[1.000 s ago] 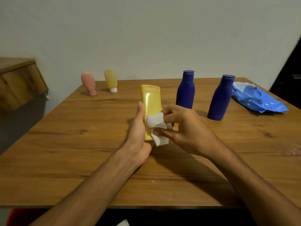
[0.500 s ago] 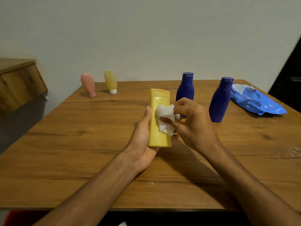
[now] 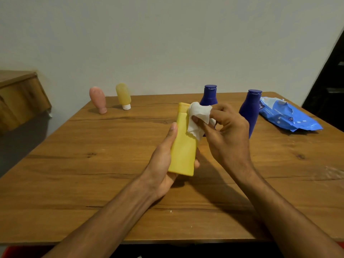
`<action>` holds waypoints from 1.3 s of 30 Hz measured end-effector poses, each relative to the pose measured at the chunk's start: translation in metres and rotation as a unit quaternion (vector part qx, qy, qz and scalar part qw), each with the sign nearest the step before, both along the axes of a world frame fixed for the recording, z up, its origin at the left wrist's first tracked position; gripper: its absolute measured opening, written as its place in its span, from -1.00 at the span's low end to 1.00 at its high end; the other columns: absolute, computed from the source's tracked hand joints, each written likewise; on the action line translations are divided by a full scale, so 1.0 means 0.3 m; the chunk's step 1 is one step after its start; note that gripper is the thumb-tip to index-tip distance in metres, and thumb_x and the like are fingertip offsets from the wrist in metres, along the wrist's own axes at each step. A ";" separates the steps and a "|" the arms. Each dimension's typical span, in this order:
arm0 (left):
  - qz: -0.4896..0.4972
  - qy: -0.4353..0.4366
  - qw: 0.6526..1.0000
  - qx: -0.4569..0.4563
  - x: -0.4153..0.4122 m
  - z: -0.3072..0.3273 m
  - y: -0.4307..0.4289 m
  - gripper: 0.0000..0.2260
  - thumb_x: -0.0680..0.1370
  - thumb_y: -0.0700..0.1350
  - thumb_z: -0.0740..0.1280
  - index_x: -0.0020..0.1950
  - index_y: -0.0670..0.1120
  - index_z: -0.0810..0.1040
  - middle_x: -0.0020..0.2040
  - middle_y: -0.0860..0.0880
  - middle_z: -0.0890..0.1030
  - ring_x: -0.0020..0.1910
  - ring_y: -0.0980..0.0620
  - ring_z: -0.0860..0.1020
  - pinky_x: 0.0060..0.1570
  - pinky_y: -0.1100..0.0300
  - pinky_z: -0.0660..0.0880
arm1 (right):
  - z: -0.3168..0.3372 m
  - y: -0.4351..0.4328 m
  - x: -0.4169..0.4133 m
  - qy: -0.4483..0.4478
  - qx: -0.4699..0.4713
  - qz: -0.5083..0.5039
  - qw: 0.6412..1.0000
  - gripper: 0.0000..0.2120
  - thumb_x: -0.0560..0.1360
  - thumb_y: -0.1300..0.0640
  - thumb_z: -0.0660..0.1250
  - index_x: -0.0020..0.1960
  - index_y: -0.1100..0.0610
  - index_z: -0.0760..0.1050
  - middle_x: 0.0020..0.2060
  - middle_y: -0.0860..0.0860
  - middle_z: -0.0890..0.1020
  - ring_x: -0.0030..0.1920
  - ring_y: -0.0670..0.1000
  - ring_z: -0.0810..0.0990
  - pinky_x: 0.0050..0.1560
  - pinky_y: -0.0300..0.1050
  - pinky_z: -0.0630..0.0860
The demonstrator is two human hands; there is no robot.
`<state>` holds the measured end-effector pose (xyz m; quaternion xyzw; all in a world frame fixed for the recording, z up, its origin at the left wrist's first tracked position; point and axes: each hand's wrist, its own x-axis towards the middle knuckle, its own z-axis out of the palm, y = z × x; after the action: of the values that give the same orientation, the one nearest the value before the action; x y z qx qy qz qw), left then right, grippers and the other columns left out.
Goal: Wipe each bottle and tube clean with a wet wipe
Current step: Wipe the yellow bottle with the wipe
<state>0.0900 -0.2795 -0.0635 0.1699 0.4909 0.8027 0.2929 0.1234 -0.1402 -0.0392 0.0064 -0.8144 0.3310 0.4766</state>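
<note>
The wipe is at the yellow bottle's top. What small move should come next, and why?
Probably draw the wet wipe over the top of the yellow bottle: the right hand pinches it there, and the left hand holds the bottle's base.

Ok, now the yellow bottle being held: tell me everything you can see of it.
The yellow bottle is flat-sided, opaque, plastic-looking, its slightly darker cap at the far end. It is held tilted above the table. The left hand grips its lower body, thumb along the left edge; the right hand presses a white wet wipe against it near the cap.
</note>
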 end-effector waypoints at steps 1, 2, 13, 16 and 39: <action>-0.002 0.002 1.000 -0.003 0.002 0.002 0.000 -0.58 0.58 0.21 0.20 0.27 -0.04 0.53 -0.12 -0.12 0.63 -0.24 -0.05 0.58 -0.17 0.02 0.49 | 0.001 0.002 -0.001 0.008 -0.001 -0.002 1.000 -0.90 0.44 0.17 0.43 -0.10 0.21 0.61 -0.10 0.04 0.58 -0.14 -0.10 0.52 -0.19 -0.31 0.46; -0.003 0.002 1.000 -0.006 0.003 0.003 0.000 -0.57 0.57 0.21 0.22 0.28 -0.04 0.52 -0.09 -0.13 0.62 -0.23 -0.05 0.57 -0.19 0.02 0.50 | 0.002 0.004 -0.002 0.015 -0.001 -0.004 1.000 -0.92 0.44 0.19 0.44 -0.11 0.21 0.61 -0.11 0.04 0.58 -0.15 -0.10 0.51 -0.18 -0.35 0.46; -0.003 0.073 0.993 -0.092 0.017 -0.004 0.002 -0.52 0.50 0.29 0.20 0.20 -0.03 0.53 -0.11 -0.13 0.59 -0.24 -0.02 0.55 -0.22 0.06 0.49 | 0.004 -0.016 0.007 0.036 0.031 0.015 0.999 -0.93 0.45 0.27 0.41 -0.09 0.27 0.59 -0.10 -0.02 0.48 -0.11 -0.15 0.44 -0.16 -0.42 0.44; 0.006 0.085 0.993 -0.088 0.017 -0.005 0.004 -0.50 0.50 0.30 0.19 0.24 -0.03 0.53 -0.10 -0.13 0.59 -0.22 -0.03 0.54 -0.21 0.04 0.49 | 0.002 -0.008 0.005 0.050 0.015 -0.010 0.999 -0.91 0.45 0.26 0.41 -0.07 0.27 0.59 -0.09 0.01 0.51 -0.10 -0.15 0.45 -0.19 -0.36 0.47; 0.015 0.139 0.985 -0.104 0.021 -0.009 0.007 -0.47 0.49 0.34 0.17 0.21 -0.03 0.56 -0.08 -0.19 0.60 -0.27 -0.08 0.55 -0.19 0.00 0.49 | 0.014 0.001 0.005 0.088 -0.040 -0.039 0.995 -0.89 0.46 0.19 0.43 -0.06 0.22 0.61 -0.16 -0.02 0.53 -0.17 -0.29 0.46 -0.23 -0.49 0.35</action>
<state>0.0964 -0.2774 -0.0660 0.2412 0.6103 0.7200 0.2257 0.1248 -0.1399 -0.0349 -0.0151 -0.7554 0.3424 0.5584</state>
